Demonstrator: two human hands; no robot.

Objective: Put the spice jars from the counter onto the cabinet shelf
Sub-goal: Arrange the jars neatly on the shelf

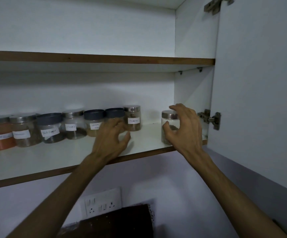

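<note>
While both arms reach up | left hand (112,134) loosely curled, holding nothing | right hand (184,127) spread around jar (169,128)

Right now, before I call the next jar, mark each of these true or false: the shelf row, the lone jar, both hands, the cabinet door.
1. A row of labelled jars stands on the lower shelf. True.
2. The right hand is at a steel-lidded jar standing apart from the row. True.
3. The left hand holds a jar. False: it holds nothing, fingers loosely curled before the row.
4. The cabinet door is closed. False: it is swung open at right.
5. The upper shelf is full of jars. False: none show there.
</note>
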